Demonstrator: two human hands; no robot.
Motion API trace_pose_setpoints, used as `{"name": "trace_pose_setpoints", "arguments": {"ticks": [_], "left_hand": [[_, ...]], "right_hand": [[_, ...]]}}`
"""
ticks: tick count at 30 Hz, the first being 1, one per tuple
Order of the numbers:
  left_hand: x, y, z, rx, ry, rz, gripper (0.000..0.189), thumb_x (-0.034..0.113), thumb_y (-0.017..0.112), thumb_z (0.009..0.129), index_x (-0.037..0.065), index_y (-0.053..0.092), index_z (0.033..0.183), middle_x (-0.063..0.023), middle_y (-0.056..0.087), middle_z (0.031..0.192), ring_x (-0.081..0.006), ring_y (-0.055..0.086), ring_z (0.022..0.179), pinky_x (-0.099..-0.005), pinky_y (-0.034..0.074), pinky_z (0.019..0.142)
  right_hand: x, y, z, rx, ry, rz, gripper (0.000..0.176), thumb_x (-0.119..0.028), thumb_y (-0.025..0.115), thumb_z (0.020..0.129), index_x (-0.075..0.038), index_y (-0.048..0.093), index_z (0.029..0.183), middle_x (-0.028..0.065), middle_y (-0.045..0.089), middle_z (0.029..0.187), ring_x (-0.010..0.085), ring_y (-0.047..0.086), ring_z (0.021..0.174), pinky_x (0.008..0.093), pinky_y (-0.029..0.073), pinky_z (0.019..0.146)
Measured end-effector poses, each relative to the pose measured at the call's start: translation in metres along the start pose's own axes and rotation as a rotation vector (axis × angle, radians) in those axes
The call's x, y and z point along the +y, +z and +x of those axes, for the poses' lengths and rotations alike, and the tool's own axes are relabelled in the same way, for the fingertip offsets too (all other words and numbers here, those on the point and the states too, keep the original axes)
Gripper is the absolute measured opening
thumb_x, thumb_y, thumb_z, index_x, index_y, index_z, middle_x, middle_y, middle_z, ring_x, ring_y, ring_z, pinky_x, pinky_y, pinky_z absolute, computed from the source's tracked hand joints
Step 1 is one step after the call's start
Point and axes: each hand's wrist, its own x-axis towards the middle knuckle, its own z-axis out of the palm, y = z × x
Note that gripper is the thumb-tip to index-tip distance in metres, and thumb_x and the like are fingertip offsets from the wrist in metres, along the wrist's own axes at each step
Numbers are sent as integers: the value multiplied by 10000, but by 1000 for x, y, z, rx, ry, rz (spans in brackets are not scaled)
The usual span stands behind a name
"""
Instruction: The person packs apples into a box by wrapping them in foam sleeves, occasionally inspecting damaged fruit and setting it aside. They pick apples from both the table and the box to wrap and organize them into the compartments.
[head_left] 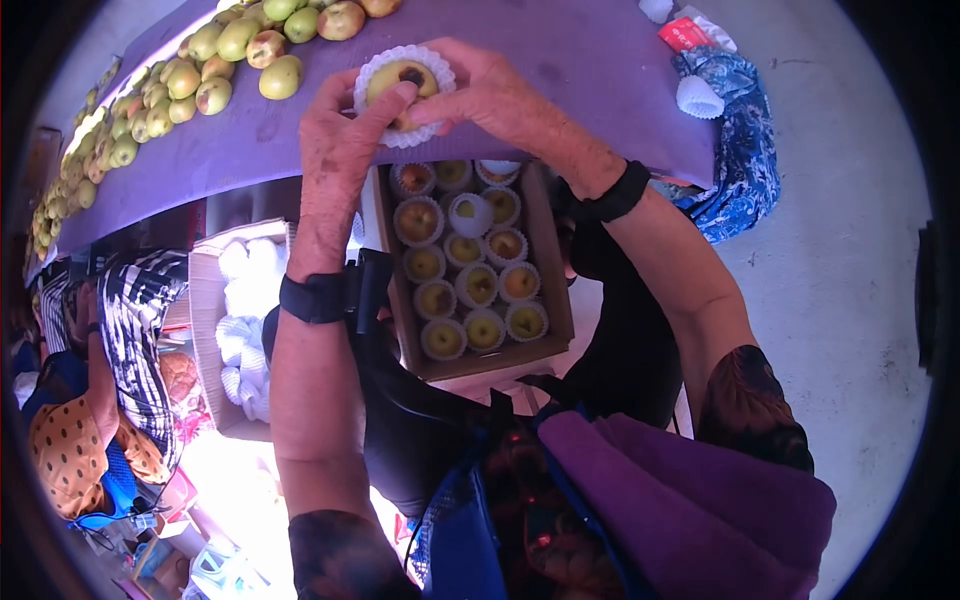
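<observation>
A yellowish apple (386, 80) with a dark spot sits in a white foam net (402, 136), held above the near edge of the purple table (560, 60). My left hand (340, 125) grips it from the left, the thumb across the fruit. From the right, my right hand (485, 90) wraps round the net, its thumb also on the apple. Below the hands, a cardboard box (555, 300) holds several apples in foam nets, set in rows. One netted apple (470, 212) lies higher, on top of the others.
Loose apples (238, 40) are heaped along the table's left side. A carton of white foam nets (240, 340) stands left of my left forearm. Blue patterned cloth (740, 140), a red packet (683, 34) and a foam net (699, 98) lie at right. Another person (75, 450) sits far left.
</observation>
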Motion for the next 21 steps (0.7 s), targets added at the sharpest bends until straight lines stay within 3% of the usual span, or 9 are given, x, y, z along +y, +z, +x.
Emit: {"name": "trace_pose_setpoints", "arguments": {"ticks": [5,8,11,13,14,16,18,21], "left_hand": [[0,-8,1,10,17,-7,523,282,791,751,-12,593,1136,-90,645,956,-130,618,803,-250,507,690],[6,-8,-3,-2,25,-89,529,289,794,752,-9,588,1139,-85,642,959,-122,616,794,-240,508,665],[8,-10,-5,-19,30,-103,527,297,793,756,-6,588,1136,-71,637,945,-115,615,790,-228,503,631],[9,-9,-6,-38,31,-133,535,307,792,756,-6,586,1138,-66,636,939,-115,617,790,-227,503,625],[10,-9,-6,-70,33,-130,525,323,788,758,-4,596,1122,-60,638,929,-113,617,786,-226,504,626],[11,-12,-9,-99,34,-128,516,338,783,760,-2,606,1106,-55,640,919,-112,618,783,-226,505,626],[13,-16,-12,-252,-23,24,526,365,735,813,15,576,1172,-59,639,1011,-132,629,877,-263,524,746],[18,-19,-19,-356,-73,128,543,413,721,809,21,587,1160,-66,644,981,-132,630,859,-248,521,704]], "right_hand": [[-8,1,6,-52,37,-53,547,-185,746,780,-31,516,1251,77,631,1051,135,617,880,240,516,652],[-15,2,13,-54,0,-86,558,-164,783,722,1,538,1195,108,649,972,168,643,825,252,526,578],[-33,-2,14,-145,14,-52,452,-186,706,810,-29,529,1196,96,631,973,174,616,849,316,517,689],[-42,-3,12,-144,111,-72,554,-145,775,741,-35,515,1217,70,631,1006,111,612,812,217,495,579],[-49,-2,8,-148,111,-74,554,-145,775,741,-35,515,1217,70,631,1006,111,612,812,217,495,579],[-61,4,-4,-64,272,-133,532,-163,757,762,-48,515,1221,82,635,981,138,615,818,262,512,623],[-52,9,-17,-13,261,-110,543,-163,769,741,-25,526,1206,97,638,990,160,630,830,264,521,602],[-41,17,-37,68,308,-7,556,-158,777,725,-5,528,1198,114,635,1014,189,646,853,274,533,581]]}}
